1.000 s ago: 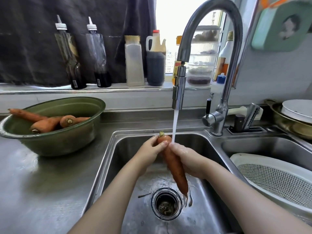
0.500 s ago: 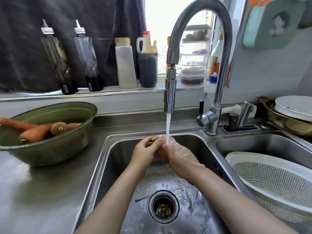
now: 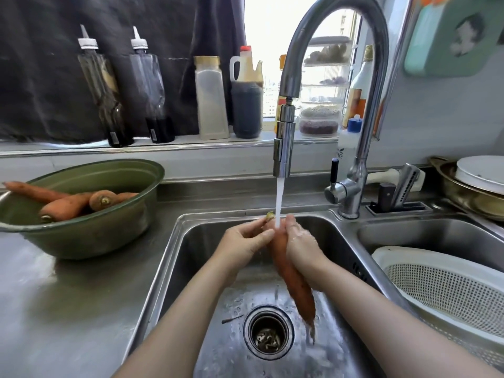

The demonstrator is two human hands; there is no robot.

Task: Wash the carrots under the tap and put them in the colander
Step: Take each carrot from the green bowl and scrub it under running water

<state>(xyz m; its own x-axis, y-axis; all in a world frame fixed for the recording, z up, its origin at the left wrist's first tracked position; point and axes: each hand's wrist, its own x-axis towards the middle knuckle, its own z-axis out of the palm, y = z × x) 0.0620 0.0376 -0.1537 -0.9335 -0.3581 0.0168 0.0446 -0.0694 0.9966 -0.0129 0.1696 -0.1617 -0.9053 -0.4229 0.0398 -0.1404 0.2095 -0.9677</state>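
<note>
Head view, steel counter (image 3: 68, 309), bright window (image 3: 268, 36)

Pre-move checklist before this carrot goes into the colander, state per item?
1. Grip on carrot: ok. The left hand pinches its top end and the right hand wraps it just below.
2. Water on carrot: ok. The stream from the tap lands near the top end.
3. Rinsed all round: cannot tell.
4. Colander ready: ok. It sits open side up in the right basin.
5. Batch done: not ok. Carrots lie in the green bowl.
</note>
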